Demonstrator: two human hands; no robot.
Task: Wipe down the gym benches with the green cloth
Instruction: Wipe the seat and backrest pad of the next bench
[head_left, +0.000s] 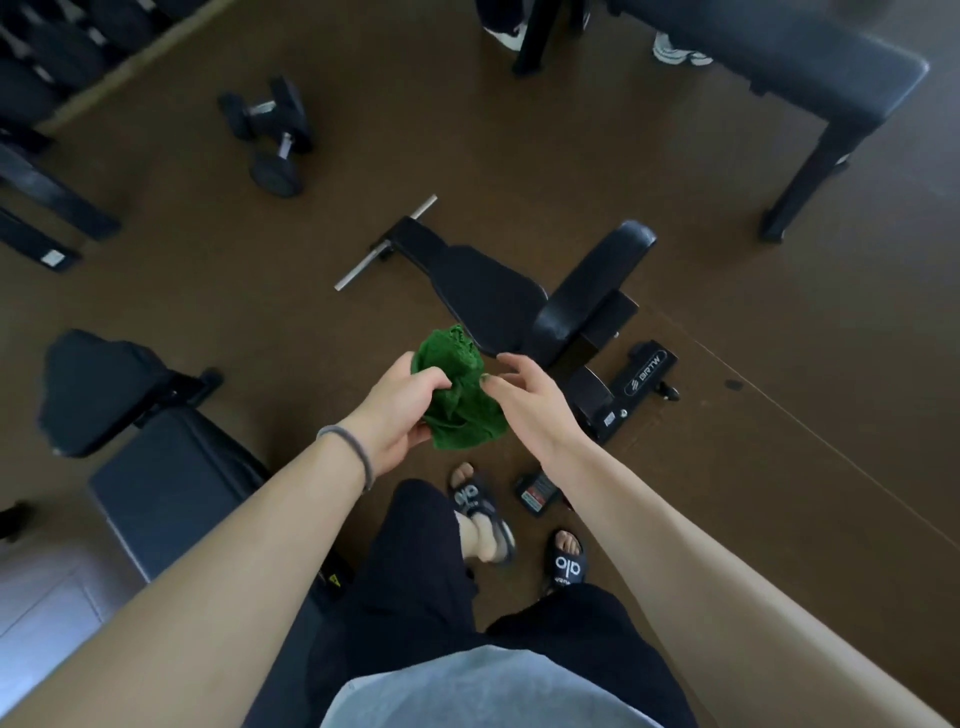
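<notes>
Left hand (397, 410) grips green cloth (460, 395) | right hand (530, 402) touches it

"BRTW" on bench base (645, 373); "alo" on slides (567, 564)

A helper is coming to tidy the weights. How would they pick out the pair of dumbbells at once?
On the brown floor, look toward the far left, near the dark weight rack. The two dumbbells lie loose there together, black hexagonal heads joined by shiny metal handles, unlike the padded benches around them.
</notes>
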